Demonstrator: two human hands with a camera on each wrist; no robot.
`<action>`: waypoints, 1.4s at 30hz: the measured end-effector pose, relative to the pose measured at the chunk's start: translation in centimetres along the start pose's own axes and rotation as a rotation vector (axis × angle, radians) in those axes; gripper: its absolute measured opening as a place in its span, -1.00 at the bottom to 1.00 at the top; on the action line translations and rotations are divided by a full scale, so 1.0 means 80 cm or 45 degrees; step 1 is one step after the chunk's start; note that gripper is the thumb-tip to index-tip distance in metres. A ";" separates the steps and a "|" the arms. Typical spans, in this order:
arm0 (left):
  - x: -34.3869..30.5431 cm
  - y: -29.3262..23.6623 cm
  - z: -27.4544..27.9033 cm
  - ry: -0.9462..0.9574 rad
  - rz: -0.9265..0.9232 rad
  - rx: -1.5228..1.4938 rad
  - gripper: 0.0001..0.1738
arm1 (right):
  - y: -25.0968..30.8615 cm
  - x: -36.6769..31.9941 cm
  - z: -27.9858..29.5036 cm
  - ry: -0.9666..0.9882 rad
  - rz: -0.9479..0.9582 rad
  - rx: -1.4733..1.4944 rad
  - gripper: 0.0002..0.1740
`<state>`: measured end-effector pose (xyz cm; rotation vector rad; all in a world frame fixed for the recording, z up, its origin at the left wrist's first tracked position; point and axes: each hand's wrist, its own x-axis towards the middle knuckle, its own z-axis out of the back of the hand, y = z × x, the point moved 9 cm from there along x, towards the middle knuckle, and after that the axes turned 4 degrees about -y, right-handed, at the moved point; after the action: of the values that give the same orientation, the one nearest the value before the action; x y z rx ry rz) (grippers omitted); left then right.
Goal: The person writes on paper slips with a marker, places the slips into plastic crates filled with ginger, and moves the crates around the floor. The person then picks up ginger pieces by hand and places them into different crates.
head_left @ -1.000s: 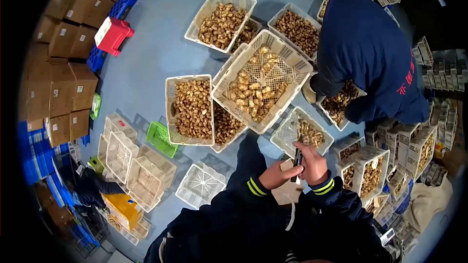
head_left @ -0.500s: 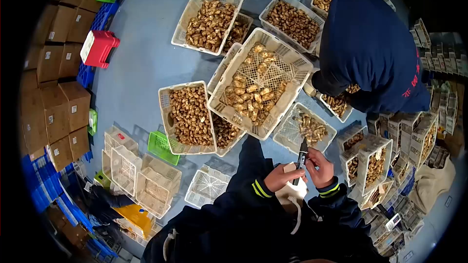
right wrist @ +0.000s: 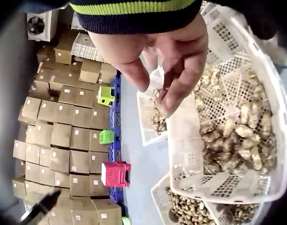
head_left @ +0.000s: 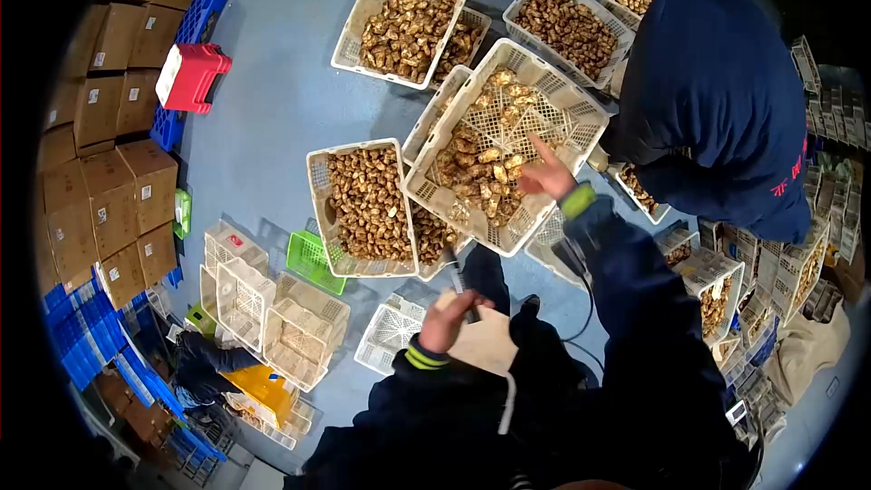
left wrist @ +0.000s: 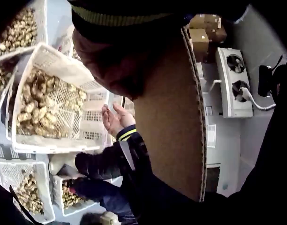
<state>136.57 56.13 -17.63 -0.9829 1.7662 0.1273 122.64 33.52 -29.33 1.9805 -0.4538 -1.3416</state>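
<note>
In the head view my left hand [head_left: 445,319] grips a dark marker pen [head_left: 457,278] together with a piece of brown cardboard [head_left: 486,341]. The same cardboard [left wrist: 169,117] fills the middle of the left wrist view, beside the shadowed left hand [left wrist: 108,61]. My right hand [head_left: 549,174] is over the near right side of a large white crate [head_left: 564,183], index finger extended. Seen in the right wrist view, the right hand [right wrist: 167,61] has relaxed fingers and holds nothing. Stubby brown-and-cream mushrooms [head_left: 485,172] lie loosely on the crate's lattice bottom.
Fuller mushroom crates stand around it, one at its left [head_left: 363,204] and one behind [head_left: 408,32]. A person in a dark hooded jacket [head_left: 712,100] bends at the right. Stacked crates [head_left: 281,308], a green basket [head_left: 313,260] and a red-and-white stool [head_left: 192,77] are at the left.
My right hand has left the marker and reached forward over the large crate. The left hand has moved left with the marker and cardboard.
</note>
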 end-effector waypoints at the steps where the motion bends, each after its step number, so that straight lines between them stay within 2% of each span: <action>1: -0.017 -0.019 0.018 -0.025 -0.143 0.011 -0.74 | -0.013 0.061 -0.011 0.106 0.004 0.126 -0.22; 2: -0.034 -0.031 0.038 -0.115 -0.216 -0.021 -0.75 | -0.022 0.117 -0.026 0.220 0.017 0.248 -0.23; 4: -0.063 -0.037 0.076 -0.214 -0.268 0.003 -0.75 | 0.004 0.159 -0.059 -0.073 -0.097 0.121 -0.31; 6: -0.084 -0.039 0.102 -0.298 -0.370 -0.041 -0.74 | 0.018 0.165 -0.094 -0.129 -0.132 -0.008 -0.40; 8: -0.091 -0.031 0.114 -0.374 -0.359 -0.017 -0.74 | 0.003 0.166 -0.121 -0.086 -0.170 -0.021 -0.54; 10: -0.091 -0.015 0.114 -0.374 -0.326 -0.067 -0.73 | -0.018 0.166 -0.137 0.087 -0.239 0.055 -0.57; 11: -0.089 -0.005 0.112 -0.372 -0.297 -0.095 -0.72 | -0.021 0.161 -0.134 0.083 -0.315 0.042 -0.60; 14: -0.092 0.011 0.102 -0.343 -0.289 -0.106 -0.69 | -0.016 0.160 -0.099 -0.162 -0.318 0.031 -0.62; 16: -0.100 0.018 0.105 -0.353 -0.280 -0.127 -0.70 | -0.008 0.160 -0.084 -0.205 -0.265 0.030 -0.72; 17: -0.104 0.013 0.105 -0.368 -0.314 -0.133 -0.70 | -0.006 0.162 -0.082 -0.148 -0.260 0.058 -0.73; 21: -0.117 0.013 0.116 -0.442 -0.409 -0.137 -0.68 | 0.005 0.169 -0.078 -0.221 -0.234 0.025 -0.70; 25: -0.112 0.045 0.130 -0.478 -0.442 -0.158 -0.68 | -0.004 0.180 -0.082 -0.155 -0.237 0.029 -0.66; 30: -0.121 0.046 0.115 -0.509 -0.429 -0.204 -0.68 | -0.013 0.170 -0.084 -0.110 -0.234 0.028 -0.68; 35: -0.136 0.059 0.110 -0.479 -0.401 -0.216 -0.67 | 0.005 0.168 -0.089 -0.085 -0.235 0.084 -0.66; 40: -0.142 0.023 0.107 -0.381 -0.537 -0.119 -0.66 | 0.055 0.143 -0.084 -0.170 -0.115 0.188 -0.73; 42: -0.149 0.018 0.105 -0.318 -0.452 -0.078 -0.64 | 0.067 0.158 -0.086 -0.154 -0.087 0.228 -0.73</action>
<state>143.03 67.97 -11.87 -1.2530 1.3467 0.0749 134.50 24.27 -32.40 2.0828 -0.5859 -1.5149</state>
